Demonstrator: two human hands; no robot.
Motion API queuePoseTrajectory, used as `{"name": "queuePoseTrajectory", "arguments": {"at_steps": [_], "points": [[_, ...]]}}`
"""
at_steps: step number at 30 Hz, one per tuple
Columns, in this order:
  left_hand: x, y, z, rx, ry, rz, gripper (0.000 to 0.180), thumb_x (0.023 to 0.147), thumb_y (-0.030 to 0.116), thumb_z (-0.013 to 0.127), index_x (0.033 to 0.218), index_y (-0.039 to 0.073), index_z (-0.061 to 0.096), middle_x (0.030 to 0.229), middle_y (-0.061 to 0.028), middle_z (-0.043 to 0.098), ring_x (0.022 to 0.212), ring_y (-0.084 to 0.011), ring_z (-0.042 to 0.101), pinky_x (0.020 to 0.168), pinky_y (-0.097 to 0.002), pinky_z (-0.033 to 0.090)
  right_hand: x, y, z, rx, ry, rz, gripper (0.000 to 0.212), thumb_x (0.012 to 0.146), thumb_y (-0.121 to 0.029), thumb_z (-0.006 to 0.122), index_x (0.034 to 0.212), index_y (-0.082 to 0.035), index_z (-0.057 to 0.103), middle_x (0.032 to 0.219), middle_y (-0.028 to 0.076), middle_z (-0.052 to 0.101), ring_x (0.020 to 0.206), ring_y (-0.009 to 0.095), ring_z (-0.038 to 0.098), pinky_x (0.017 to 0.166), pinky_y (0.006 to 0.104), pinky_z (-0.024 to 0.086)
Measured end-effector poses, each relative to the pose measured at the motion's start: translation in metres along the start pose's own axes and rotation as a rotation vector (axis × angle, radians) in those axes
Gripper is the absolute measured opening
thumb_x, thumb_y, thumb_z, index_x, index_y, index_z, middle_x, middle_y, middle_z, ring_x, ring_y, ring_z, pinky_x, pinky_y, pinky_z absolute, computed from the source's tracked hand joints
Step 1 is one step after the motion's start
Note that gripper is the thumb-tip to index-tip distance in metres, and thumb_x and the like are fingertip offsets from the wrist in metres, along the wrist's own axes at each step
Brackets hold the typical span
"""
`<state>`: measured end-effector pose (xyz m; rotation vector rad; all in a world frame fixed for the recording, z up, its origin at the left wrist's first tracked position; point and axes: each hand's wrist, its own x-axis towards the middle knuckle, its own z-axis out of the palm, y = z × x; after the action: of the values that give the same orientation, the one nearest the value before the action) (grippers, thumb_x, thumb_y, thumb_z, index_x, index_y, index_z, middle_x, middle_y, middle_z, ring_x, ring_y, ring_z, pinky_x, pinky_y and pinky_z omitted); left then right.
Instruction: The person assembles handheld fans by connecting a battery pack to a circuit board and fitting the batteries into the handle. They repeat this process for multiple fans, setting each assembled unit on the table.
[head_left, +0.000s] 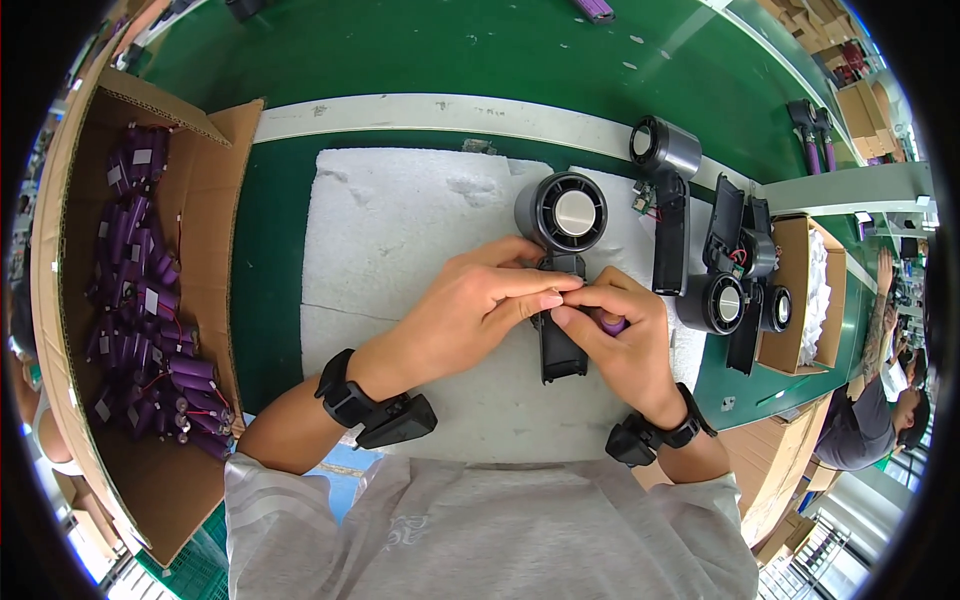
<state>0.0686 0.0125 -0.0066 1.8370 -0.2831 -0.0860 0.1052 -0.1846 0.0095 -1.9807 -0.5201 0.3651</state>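
Note:
A dark handheld fan (570,213) with a round silver centre lies on the white foam pad, its handle (563,350) pointing toward me. My left hand (480,300) is closed around the upper handle, just below the fan head, with thumb and forefinger reaching over it. My right hand (622,320) is closed at the handle's right side, and its fingertips meet those of the left. Out from under the right fingers peeks the end of a purple battery cell (613,325). The fingers cover whatever is pinched between the fingertips.
At left stands a cardboard box (245,200) of purple wired battery cells (140,260). Several dark fans (672,150) and opened handle shells (724,225) lie at right, beside a small carton (795,240) with white contents. Another person (865,430) sits far right.

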Motion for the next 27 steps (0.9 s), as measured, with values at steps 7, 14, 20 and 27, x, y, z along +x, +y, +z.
{"name": "queuePoseTrajectory", "arguments": {"at_steps": [7, 14, 20, 27], "points": [[0.0011, -0.002, -0.001, 0.005, 0.003, 0.009, 0.023, 0.095, 0.012, 0.06, 0.115, 0.003, 0.068, 0.103, -0.0156, 0.062, 0.088, -0.0238, 0.063, 0.075, -0.0308, 0.051, -0.0026, 0.0002, 0.0043, -0.199, 0.137, -0.16, 0.013, 0.076, 0.003, 0.068, 0.089, 0.001, 0.067, 0.079, 0.005, 0.062, 0.065, 0.011, 0.057, 0.059, 0.0241, 0.044], [0.0012, -0.001, -0.0016, -0.026, 0.007, 0.008, 0.023, 0.095, 0.011, 0.06, 0.114, -0.001, 0.067, 0.103, -0.0161, 0.063, 0.091, -0.0249, 0.064, 0.078, -0.0315, 0.051, -0.0032, 0.0018, 0.0007, -0.09, 0.113, -0.129, 0.018, 0.078, 0.005, 0.069, 0.095, 0.002, 0.066, 0.079, 0.008, 0.064, 0.066, 0.014, 0.061, 0.061, 0.027, 0.048], [0.0006, -0.0015, -0.0001, -0.034, 0.015, 0.012, 0.023, 0.095, 0.01, 0.059, 0.114, -0.001, 0.067, 0.104, -0.0165, 0.063, 0.092, -0.0253, 0.064, 0.08, -0.0317, 0.052, -0.0014, 0.0004, -0.0018, -0.116, 0.084, -0.1, 0.016, 0.078, -0.002, 0.075, 0.093, -0.002, 0.069, 0.073, 0.008, 0.062, 0.06, 0.017, 0.059, 0.054, 0.0291, 0.046], [0.0001, -0.0013, -0.0016, 0.013, -0.008, -0.008, 0.024, 0.096, 0.012, 0.059, 0.115, 0.001, 0.067, 0.106, -0.0165, 0.062, 0.093, -0.0253, 0.064, 0.08, -0.0319, 0.052, 0.0013, 0.0015, -0.0013, -0.208, 0.067, -0.146, 0.016, 0.077, -0.007, 0.078, 0.091, -0.003, 0.071, 0.071, 0.007, 0.06, 0.056, 0.018, 0.054, 0.051, 0.0292, 0.042]]}}
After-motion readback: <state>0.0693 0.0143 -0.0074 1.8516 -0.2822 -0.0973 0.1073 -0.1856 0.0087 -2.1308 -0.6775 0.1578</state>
